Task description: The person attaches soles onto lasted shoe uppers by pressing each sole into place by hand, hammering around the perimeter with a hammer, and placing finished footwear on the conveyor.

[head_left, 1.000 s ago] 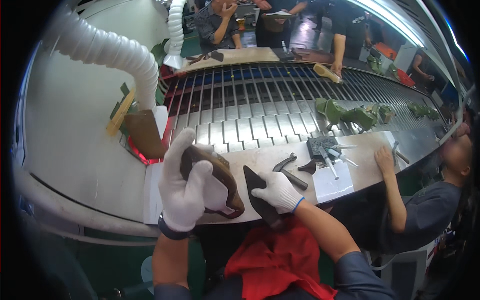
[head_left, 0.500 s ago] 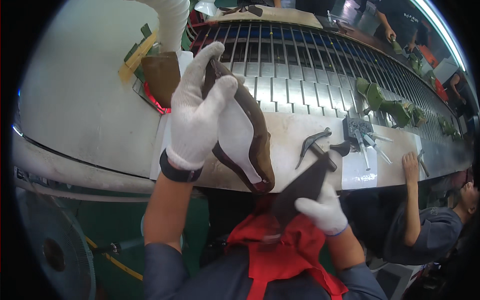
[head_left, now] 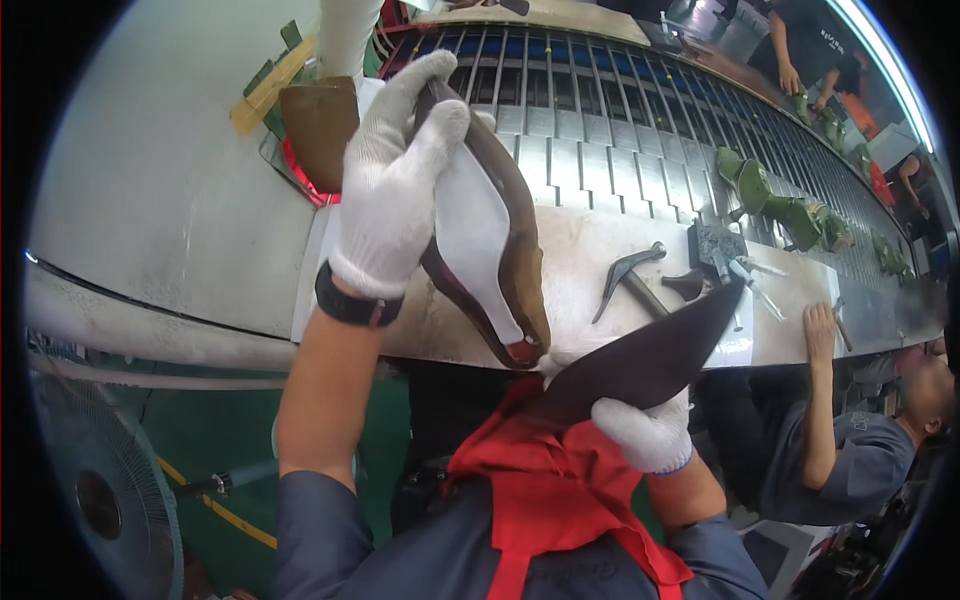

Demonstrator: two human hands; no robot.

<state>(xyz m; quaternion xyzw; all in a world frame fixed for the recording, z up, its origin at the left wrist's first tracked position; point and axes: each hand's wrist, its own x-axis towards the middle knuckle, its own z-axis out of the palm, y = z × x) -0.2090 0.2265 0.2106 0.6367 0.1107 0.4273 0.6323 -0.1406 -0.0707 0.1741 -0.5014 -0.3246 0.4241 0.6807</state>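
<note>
My white-gloved left hand (head_left: pixel 385 205) is closed round the toe end of a brown shoe upper on a last (head_left: pixel 522 235). Its pale bottom faces up toward me, and its heel end points down at the table's near edge. In my gloved right hand (head_left: pixel 650 432) is a dark brown shoe sole (head_left: pixel 640 368), gripped by its lower edge. The sole is tilted, its pointed end up to the right. Some of the right fingers are behind it, with white fingertips showing near the shoe's heel. A small gap separates sole and shoe.
Right of the shoe lie lasting pincers (head_left: pixel 625 268), a dark heel piece (head_left: pixel 685 285), a dark block (head_left: pixel 715 245) and several syringes (head_left: pixel 765 295). Green shoe parts (head_left: pixel 755 185) rest on the slatted conveyor (head_left: pixel 580 170). A co-worker's hand (head_left: pixel 820 325) touches the table at right. A fan (head_left: pixel 105 495) stands lower left.
The sole in my right hand has turned and swung up to the right, now showing its broad face. My left hand and the shoe have shifted slightly up.
</note>
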